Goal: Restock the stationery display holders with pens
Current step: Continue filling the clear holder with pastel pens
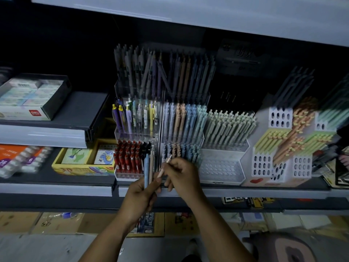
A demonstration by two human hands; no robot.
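My left hand (140,193) grips a small bunch of pens (148,169), blue and beige, upright in front of the shelf edge. My right hand (184,173) pinches one peach pen (164,166), tilted, its tip pointing up toward the lower tier of a clear tiered holder (184,138) filled with pastel pens in purple, peach, blue and green rows. To the left stands another clear holder (132,135) with mixed pens above and red pens (127,156) below.
A white perforated holder (221,167) right of my hands has pale green pens at the back and bare holes in front. Further right stand white holders (279,118) with orange and green pens. A yellow box (83,167) and eraser boxes (28,97) sit left. Cartons lie below.
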